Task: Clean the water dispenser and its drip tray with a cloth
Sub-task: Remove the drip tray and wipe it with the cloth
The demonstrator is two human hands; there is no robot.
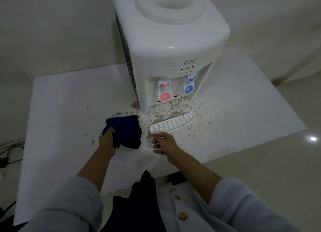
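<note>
A white water dispenser (172, 45) stands at the back of a white table (69, 101), with a red tap and a blue tap on its front. Its white slotted drip tray (172, 123) lies pulled out in front of the dispenser, on a brown-stained patch. My left hand (106, 139) grips a dark blue cloth (126, 131) that rests on the table left of the tray. My right hand (164, 143) hovers just in front of the tray's near edge with loosely curled fingers and holds nothing.
Brown stains and specks (171, 106) cover the table around the dispenser's base and in the tray recess. Black cables (10, 153) lie on the floor at the left. Pale floor tiles (278, 162) lie to the right beyond the table's edge.
</note>
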